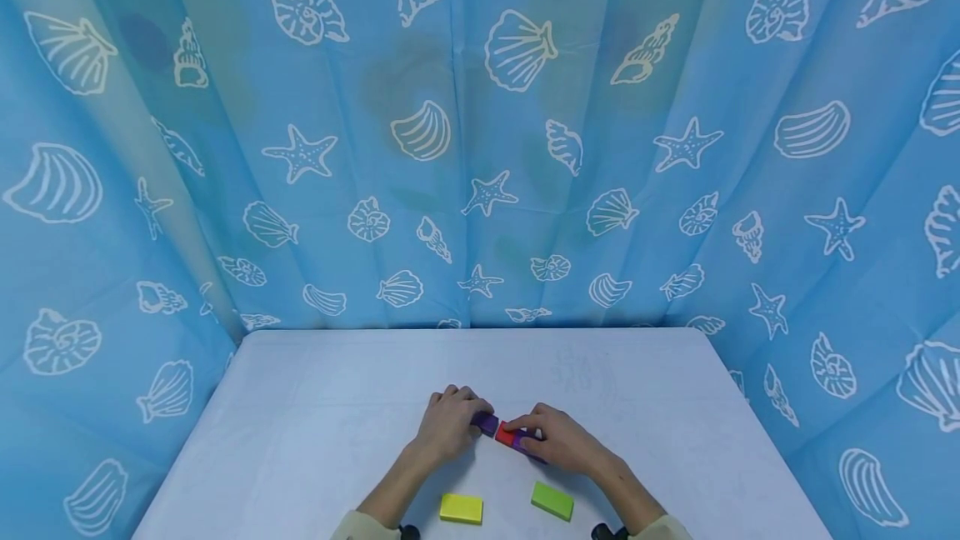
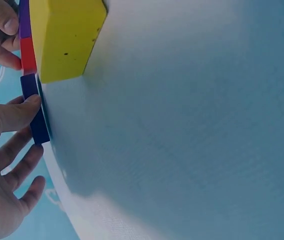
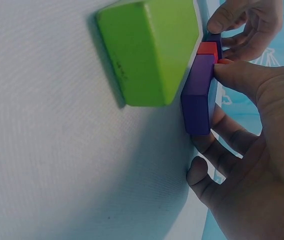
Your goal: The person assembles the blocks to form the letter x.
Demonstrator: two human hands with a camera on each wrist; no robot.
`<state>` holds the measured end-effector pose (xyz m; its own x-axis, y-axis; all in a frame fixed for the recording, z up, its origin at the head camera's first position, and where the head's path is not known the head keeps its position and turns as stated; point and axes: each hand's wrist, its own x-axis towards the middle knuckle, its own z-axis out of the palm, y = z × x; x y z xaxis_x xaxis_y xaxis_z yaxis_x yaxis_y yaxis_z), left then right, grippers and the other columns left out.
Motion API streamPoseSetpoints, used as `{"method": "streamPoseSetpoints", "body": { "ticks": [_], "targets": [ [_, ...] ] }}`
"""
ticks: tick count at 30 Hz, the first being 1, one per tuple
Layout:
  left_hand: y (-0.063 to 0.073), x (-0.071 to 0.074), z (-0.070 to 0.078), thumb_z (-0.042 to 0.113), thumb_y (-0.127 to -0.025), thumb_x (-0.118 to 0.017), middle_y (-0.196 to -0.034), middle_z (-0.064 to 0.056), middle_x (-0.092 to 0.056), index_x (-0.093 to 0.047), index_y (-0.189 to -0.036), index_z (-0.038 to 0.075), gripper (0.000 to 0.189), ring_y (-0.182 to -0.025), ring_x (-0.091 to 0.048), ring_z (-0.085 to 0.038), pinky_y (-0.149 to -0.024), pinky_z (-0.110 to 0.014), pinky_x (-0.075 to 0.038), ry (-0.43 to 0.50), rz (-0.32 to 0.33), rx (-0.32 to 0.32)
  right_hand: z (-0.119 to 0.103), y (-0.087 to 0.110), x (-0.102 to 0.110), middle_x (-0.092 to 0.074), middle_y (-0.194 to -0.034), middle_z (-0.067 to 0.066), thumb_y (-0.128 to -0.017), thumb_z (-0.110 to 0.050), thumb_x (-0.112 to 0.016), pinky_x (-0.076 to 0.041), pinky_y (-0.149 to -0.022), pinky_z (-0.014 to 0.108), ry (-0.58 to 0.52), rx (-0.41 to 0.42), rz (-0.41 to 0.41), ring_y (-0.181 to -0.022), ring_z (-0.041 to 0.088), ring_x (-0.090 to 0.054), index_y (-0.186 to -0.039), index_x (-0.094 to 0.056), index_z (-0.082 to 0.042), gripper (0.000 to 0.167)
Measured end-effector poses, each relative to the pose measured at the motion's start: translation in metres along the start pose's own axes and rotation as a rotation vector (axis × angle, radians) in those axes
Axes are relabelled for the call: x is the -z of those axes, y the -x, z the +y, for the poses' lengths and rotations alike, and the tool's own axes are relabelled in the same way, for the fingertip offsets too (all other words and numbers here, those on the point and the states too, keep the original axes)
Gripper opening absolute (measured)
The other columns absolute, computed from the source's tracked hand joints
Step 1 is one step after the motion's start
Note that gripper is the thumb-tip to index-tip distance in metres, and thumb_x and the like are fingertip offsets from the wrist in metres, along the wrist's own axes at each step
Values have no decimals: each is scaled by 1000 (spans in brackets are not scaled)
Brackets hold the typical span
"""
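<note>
Three blocks are lined up on a slant at the lower centre of the head view: a dark indigo block point(image 1: 489, 423), then a red block point(image 1: 505, 433), then a purple block point(image 3: 198, 90), all on the white tabletop point(image 1: 337, 415). The indigo one is pinched between the thumb and fingers of the left hand point(image 1: 447, 426), while the purple one is gripped by the right hand point(image 1: 564, 440), with its index finger rested against the red. So both hands are occupied. As for the step in hand, it looks like the pieces are being butted end to end. Red and purple seem to be joined up fine, but a thin pale line can be spotted between indigo and red, and whether those two are touching can't really be told. In the left wrist view, over at the left edge, they look slightly out of line too. For the next move, a gentle nudge of the indigo end is probably called for, with the other two kept steady, since the row could be knocked crooked. A yellow block point(image 1: 461, 508) and a light green block point(image 1: 552, 501) are left unheld at the bottom of the head view, yellow further left.
</note>
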<state>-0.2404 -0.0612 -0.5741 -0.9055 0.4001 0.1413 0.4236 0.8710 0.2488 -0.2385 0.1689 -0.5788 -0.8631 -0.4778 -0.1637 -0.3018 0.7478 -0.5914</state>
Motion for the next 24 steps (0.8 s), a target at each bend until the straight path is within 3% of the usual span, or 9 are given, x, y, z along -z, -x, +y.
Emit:
{"method": "streamPoseSetpoints", "body": {
  "ticks": [24],
  "targets": [
    [-1, -2, 5, 19, -85, -81, -108, 5, -68, -75, -114, 31, 31, -103, -58, -19, -90, -45, -46, -17, -6, -17, -2, 0, 0, -56, -98, -9, -96, -30, -66, -44, -73, 31, 8, 15, -1, -83, 10, -51, -125, -71, -38, 30]
  ]
}}
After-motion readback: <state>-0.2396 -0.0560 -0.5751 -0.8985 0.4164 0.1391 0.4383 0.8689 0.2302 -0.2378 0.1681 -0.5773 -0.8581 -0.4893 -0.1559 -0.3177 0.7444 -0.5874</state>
